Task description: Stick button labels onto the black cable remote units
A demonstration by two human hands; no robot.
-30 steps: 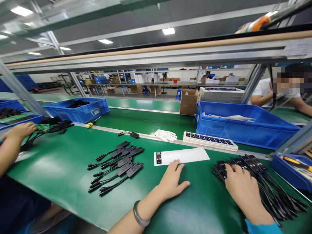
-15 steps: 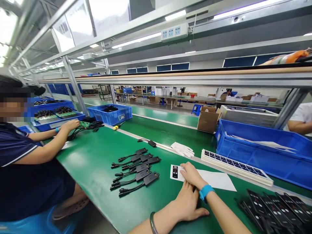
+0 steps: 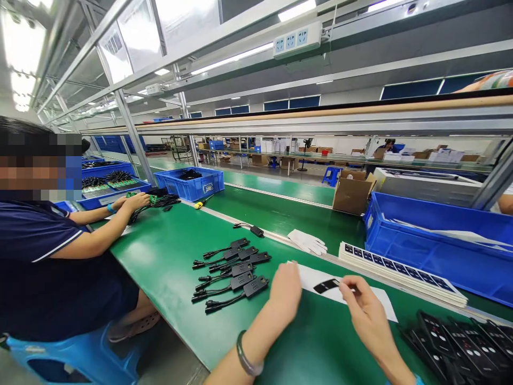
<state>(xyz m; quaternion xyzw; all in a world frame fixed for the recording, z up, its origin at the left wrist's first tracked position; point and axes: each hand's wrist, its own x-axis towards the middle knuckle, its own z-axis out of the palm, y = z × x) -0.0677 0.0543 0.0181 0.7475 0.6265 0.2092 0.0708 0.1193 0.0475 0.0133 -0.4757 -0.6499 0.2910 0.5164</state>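
Observation:
My right hand (image 3: 366, 307) pinches a small black sticker (image 3: 326, 286) between thumb and fingertips, over a white backing strip (image 3: 380, 299). At the strip's far left end, my left hand (image 3: 285, 294) is closed with its fingers curled at the edge, slightly blurred. Left of that hand, several black controller boxes with short cables (image 3: 242, 280) lie in a group on the green table. A heap of black controllers with stickers on their faces (image 3: 460, 342) sits at the lower right, near my right forearm.
A stack of sticker sheets (image 3: 401, 272) and a white glove (image 3: 308, 242) lie along the rail. Behind them stands a long blue bin (image 3: 433, 262). Another blue bin (image 3: 190, 184) is farther left. A co-worker (image 3: 44, 251) handles cabled circuit boards at left.
My hands have moved apart. The black sticker has come off the strip's left end and is now in my right hand. The camera view has shifted a little.

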